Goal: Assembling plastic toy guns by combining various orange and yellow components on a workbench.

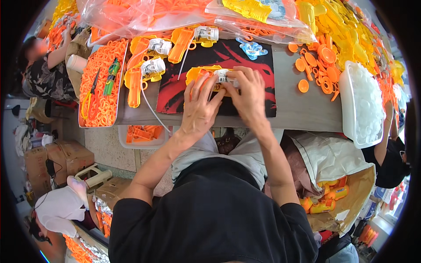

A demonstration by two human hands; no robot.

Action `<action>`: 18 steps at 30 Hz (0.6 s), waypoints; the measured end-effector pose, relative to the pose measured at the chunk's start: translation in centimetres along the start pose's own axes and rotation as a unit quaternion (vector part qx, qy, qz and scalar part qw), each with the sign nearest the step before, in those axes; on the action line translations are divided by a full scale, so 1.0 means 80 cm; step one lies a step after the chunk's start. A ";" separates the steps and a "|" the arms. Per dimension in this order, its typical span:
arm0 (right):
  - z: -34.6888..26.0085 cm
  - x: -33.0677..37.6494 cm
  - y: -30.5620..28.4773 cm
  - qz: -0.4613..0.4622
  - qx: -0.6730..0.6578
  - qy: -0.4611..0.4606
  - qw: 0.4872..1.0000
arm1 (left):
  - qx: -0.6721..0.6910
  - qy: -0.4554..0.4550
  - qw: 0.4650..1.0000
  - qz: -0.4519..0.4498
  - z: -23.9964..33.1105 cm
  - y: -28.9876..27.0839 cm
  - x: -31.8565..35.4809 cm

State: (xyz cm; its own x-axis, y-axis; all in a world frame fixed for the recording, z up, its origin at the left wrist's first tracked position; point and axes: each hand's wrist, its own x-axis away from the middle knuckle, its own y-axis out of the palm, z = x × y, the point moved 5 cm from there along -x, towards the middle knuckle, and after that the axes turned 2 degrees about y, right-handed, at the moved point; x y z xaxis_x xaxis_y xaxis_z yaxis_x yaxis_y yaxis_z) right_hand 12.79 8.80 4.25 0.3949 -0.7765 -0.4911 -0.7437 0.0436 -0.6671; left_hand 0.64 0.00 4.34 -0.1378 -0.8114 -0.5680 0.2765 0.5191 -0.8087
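Observation:
My left hand (199, 107) and my right hand (247, 94) both grip one yellow and orange toy gun body (199, 72) with a white inner mechanism, held over a black and red mat (245, 57) on the grey table. My fingers cover most of the toy's middle. Several similar half-assembled toy guns (151, 55) with white parts lie just to the left on the table.
A tray of orange rings (105, 83) with scissors and a green tool sits at left. A white tub of clear parts (362, 101) stands at right. Orange and yellow parts pile at back right. A sack of toys (326, 199) is beside my right knee. Other people work nearby.

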 end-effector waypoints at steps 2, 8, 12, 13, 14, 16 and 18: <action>0.000 0.002 0.016 0.016 -0.067 0.032 0.997 | 0.067 -0.039 0.997 -0.002 -0.014 -0.005 -0.003; 0.004 0.006 0.010 0.033 -0.077 0.043 0.996 | 0.085 0.010 0.996 0.039 -0.022 -0.004 -0.041; 0.004 0.009 0.019 0.037 -0.076 0.034 0.996 | 0.097 0.006 0.995 0.012 -0.029 0.005 -0.041; 0.006 0.008 0.021 0.011 -0.079 0.038 0.996 | 0.113 -0.009 0.994 -0.002 -0.033 0.004 -0.041; 0.006 0.008 0.014 -0.008 -0.092 0.034 0.995 | 0.101 0.002 0.995 -0.004 -0.032 0.004 -0.039; 0.020 0.015 0.000 -0.031 -0.150 0.037 0.988 | 0.064 0.007 0.997 -0.045 -0.030 0.001 -0.025; 0.051 0.017 -0.059 0.078 -0.076 0.065 0.992 | 0.052 0.021 0.997 -0.054 -0.027 0.003 -0.014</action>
State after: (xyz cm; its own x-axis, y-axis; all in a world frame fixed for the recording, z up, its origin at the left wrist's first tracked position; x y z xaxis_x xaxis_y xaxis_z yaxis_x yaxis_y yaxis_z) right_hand 19.03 10.10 4.42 0.2023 -0.8430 -0.4984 -0.8668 0.0828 -0.4918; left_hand -1.19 1.62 4.50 -0.2107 -0.8477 -0.4868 0.3557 0.3973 -0.8459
